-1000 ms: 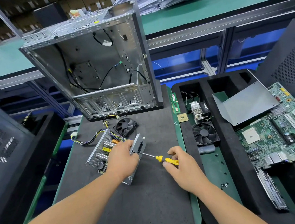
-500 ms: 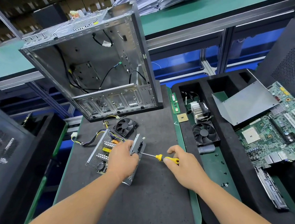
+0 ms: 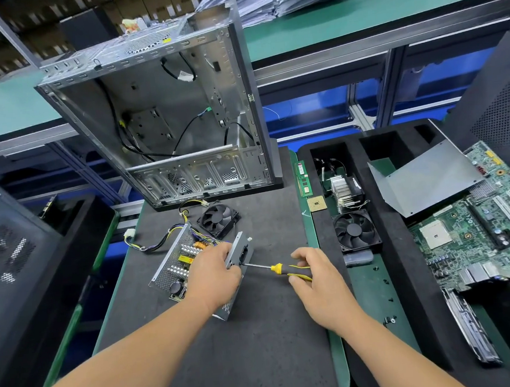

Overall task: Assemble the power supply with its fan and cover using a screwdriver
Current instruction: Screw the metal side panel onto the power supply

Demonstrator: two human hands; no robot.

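**Screwdriver at the power supply's end plate**

Since the earlier frames little had moved: the right hand [image 3: 323, 283] had merely shifted its fingers along the handle. In the head view, the power supply [image 3: 185, 261] lay open on the dark mat [image 3: 231, 365], just in front of the upright computer case [image 3: 172, 114]; its perforated metal tray showed heatsinks, a copper coil and yellow-black wiring. The left hand [image 3: 213, 277] gripped its grey end plate. The right hand pinched the yellow-and-black screwdriver [image 3: 280, 268], tip at that plate. A loose fan [image 3: 218, 218] sat between supply and case.
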